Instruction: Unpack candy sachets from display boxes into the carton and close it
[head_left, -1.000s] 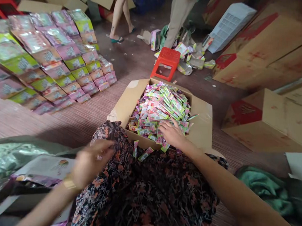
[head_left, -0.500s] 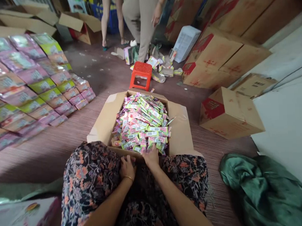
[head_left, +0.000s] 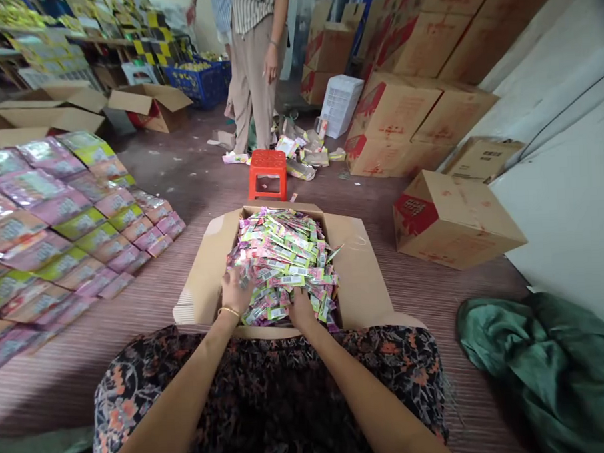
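Note:
An open cardboard box (head_left: 360, 277) stands on the floor in front of my knees, heaped with small pink and green sachets (head_left: 283, 244). My left hand (head_left: 235, 291), with a gold bangle at the wrist, lies on the near left of the heap with its fingers spread over the sachets. My right hand (head_left: 301, 308) is at the near edge of the heap, and its fingers are buried among the sachets. My lap in a dark flowered dress (head_left: 269, 395) sits just behind the box.
Rows of pink and green packs (head_left: 56, 224) are stacked at the left. A red stool (head_left: 267, 171) stands beyond the box, with a person (head_left: 255, 68) behind it. Closed cartons (head_left: 452, 220) lie at the right, and a green cloth (head_left: 533, 363) at the near right.
My left hand swung in from the left side to my lap and then onto the sachets. My right hand stayed at the near edge of the heap. The view has tilted up.

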Available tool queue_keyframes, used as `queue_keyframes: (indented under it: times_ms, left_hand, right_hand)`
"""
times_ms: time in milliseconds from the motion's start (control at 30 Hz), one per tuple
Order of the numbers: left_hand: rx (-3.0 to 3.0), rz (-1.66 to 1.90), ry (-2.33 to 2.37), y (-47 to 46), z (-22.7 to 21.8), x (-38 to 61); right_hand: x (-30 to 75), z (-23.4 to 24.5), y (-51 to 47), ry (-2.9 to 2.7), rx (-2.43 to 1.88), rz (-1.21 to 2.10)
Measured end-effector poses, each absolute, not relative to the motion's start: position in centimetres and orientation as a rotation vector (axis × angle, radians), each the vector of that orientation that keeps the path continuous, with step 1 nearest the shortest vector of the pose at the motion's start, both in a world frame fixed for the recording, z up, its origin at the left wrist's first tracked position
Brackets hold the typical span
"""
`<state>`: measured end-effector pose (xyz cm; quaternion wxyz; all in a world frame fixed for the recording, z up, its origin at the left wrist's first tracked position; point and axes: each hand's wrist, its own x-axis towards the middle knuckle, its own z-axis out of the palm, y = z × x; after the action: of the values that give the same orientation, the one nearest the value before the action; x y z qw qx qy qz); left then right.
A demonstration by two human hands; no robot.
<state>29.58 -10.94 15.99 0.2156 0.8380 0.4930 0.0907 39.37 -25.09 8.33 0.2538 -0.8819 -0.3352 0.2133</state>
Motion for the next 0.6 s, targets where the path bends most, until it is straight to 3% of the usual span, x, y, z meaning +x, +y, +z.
queue_keyframes:
  times_ms: [233, 367, 467, 600]
  left_hand:
    - [2.676, 0.276, 1.198, -11.6, 14.6, 31.8]
    - [2.907, 0.320, 0.830, -11.3, 16.8, 37.8]
    - [2.982, 0.110, 0.681, -10.1, 18.0, 42.6]
    - [2.869, -0.346, 0.801, -7.3, 16.5, 45.2]
  right_hand:
    - [39.3, 10.8, -28.9, -0.873, -2.383, 0.660]
    - [40.7, 12.2, -28.9, -0.759, -2.457, 0.273]
    - [42.7, 12.0, -26.6, -0.755, -2.509, 0.068]
    - [45.6, 10.4, -22.6, -0.825, -2.536, 0.529]
